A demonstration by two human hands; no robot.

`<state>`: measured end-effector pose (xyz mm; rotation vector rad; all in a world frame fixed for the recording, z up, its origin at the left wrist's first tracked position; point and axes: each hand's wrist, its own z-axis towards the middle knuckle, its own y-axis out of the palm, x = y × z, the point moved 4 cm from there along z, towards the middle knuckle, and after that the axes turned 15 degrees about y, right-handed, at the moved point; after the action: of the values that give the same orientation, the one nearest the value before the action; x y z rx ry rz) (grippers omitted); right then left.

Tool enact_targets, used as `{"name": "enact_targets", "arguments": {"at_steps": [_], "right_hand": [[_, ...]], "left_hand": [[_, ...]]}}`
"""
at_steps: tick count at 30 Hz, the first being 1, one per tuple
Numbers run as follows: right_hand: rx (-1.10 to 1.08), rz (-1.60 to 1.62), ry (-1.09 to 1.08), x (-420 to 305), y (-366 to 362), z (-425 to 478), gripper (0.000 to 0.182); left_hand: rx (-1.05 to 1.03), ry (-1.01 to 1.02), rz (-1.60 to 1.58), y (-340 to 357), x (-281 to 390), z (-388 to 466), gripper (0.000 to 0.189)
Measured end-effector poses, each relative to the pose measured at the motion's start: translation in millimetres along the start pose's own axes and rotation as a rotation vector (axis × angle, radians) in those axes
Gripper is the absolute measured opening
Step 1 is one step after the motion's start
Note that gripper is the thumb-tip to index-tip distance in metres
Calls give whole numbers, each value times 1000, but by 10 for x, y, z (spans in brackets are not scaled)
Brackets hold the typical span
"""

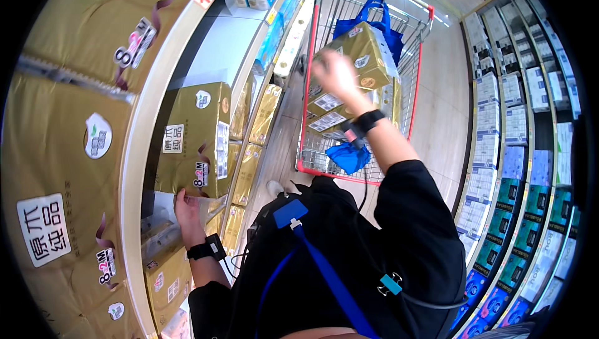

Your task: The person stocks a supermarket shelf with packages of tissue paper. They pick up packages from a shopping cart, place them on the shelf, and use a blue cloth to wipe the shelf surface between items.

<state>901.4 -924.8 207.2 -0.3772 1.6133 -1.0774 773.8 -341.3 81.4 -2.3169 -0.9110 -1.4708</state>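
My left hand (pixel 188 210) grips the near lower edge of a gold-wrapped tissue pack (pixel 187 105) on the shelf, its thumb against the wrapping. The fingers beneath are partly hidden. Blurred by motion, my right hand (pixel 336 74) is over the shopping cart (pixel 418 91) with its fingers apart, in front of a tilted gold tissue pack (pixel 358 53). Whether it touches that pack I cannot tell. More gold packs (pixel 327 121) are stacked under the tilted one, partly covered by my right forearm. Both wrists wear black bands with small devices.
A blue tote bag (pixel 388 23) stands at the cart's far end; blue fabric (pixel 348 156) lies at its near end. Large gold packs (pixel 70 151) fill the shelf at left. Shelves of boxed goods (pixel 486 137) line the right side. Cables run from my wrists.
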Motion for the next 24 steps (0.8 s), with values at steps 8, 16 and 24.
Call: {"name": "enact_targets", "arguments": {"at_steps": [8,16,24], "right_hand": [[-525,148,758,2381,-580,1159,105],[-536,313,865,2340,-244,1370,151],[-416,665,773,2656,-59,1365,113]], "left_hand": [[112,84,267,365,-141,-477,25],[184,185,665,835,-145,-978,73],[94,181,477,881,-220,-1116,92]]}}
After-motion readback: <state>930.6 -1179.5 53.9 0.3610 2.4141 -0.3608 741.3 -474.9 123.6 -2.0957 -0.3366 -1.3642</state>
